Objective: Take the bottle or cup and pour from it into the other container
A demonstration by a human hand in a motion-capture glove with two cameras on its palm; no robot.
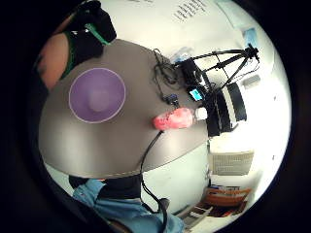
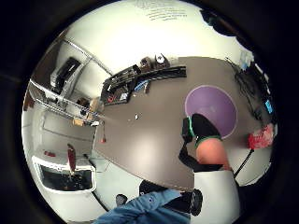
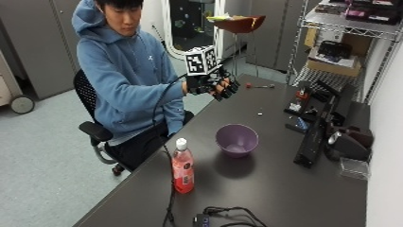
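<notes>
Your grip (image 3: 214, 85), the gloved right hand, hangs in the air above the bench's near edge, close to your chest, fingers loosely curled and holding nothing. Nothing of the task is in hand yet; by my reading you are at the very start, before the reach.

Going down in size: the bench (image 3: 283, 189) is a long dark top. On it, about midway along, the purple bowl (image 3: 237, 140) stands upright; it looks empty, though a little liquid at the bottom could not be ruled out. The bottle (image 3: 182, 166) of pink drink with its white cap stands upright near your edge of the bench, beside a black cable (image 3: 170, 198), apart from the bowl and well apart from your hand. From the palm cameras both sit below the hand, the bowl (image 1: 97, 94) nearer and the bottle (image 1: 174, 119) toward the edge.

Your next move, as I judge it, calls for a reach along your edge to the bottle's body. The cap appears to be on, so it likely needs removing before you tip toward the bowl. Mind the cable beside it.
</notes>
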